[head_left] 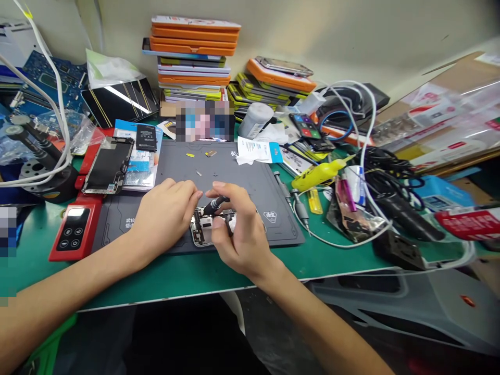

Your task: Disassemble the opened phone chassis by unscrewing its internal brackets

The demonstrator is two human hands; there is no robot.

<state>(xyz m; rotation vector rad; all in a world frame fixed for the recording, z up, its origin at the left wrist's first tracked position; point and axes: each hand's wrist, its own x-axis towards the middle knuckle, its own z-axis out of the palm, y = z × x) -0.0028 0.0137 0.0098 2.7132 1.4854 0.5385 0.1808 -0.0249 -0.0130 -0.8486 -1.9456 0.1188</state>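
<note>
An opened phone (pixel 202 237) lies on the dark grey work mat (pixel 175 161), its inner boards and metal parts showing. My right hand (pixel 244 229) grips a small black screwdriver (pixel 214 205) between thumb and fingers, tilted over the phone's upper part. The fingers cover much of the phone's right side. At the phone's left edge, my left hand (pixel 166 213) is closed with its fingers curled and the knuckles up. Whatever its fingertips hold or press is hidden from view. Tiny metal pieces (pixel 199 173) and a yellow strip (pixel 190 154) lie farther up the mat.
A detached phone screen (pixel 107 166) lies left, above a red device with buttons (pixel 72 232). Behind it is a black battery (pixel 147 137). Stacked orange boxes (pixel 195 39) stand against the wall. To the right are a yellow tube (pixel 318 174), white cables (pixel 332 245) and black cords.
</note>
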